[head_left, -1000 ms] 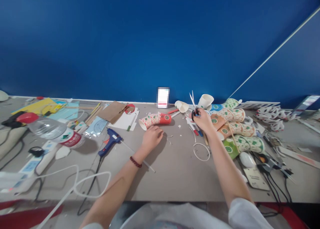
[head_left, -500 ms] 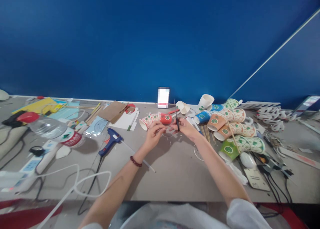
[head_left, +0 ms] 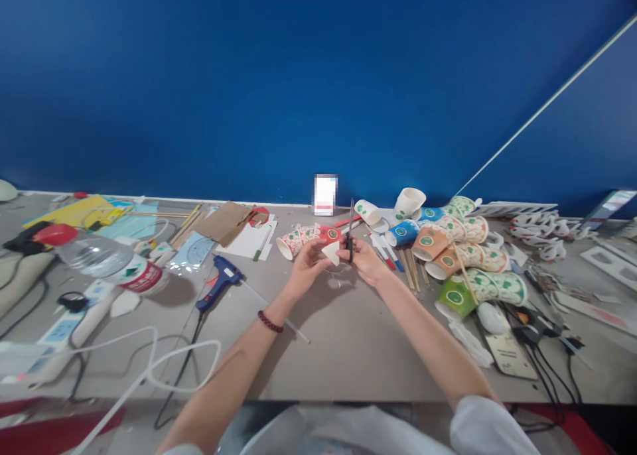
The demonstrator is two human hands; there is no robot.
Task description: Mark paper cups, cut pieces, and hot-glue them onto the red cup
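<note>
Left hand (head_left: 304, 269) is pinching a white paper piece (head_left: 331, 253), seemingly steadying it; right hand (head_left: 371, 264) is clasping scissors (head_left: 351, 219), blades pointing safely wallward.

I see bare tabletop (head_left: 358, 349) toward the near edge; cups (head_left: 455, 299) block the right, the bottle (head_left: 124, 266) the left.

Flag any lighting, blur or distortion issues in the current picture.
Head view: soft shadows beside the left forearm and bottle; small highlights on the clear plastic. Head view: print on the label too soft to read; small screen at the wall pixelated; outer areas look stretched.
</note>
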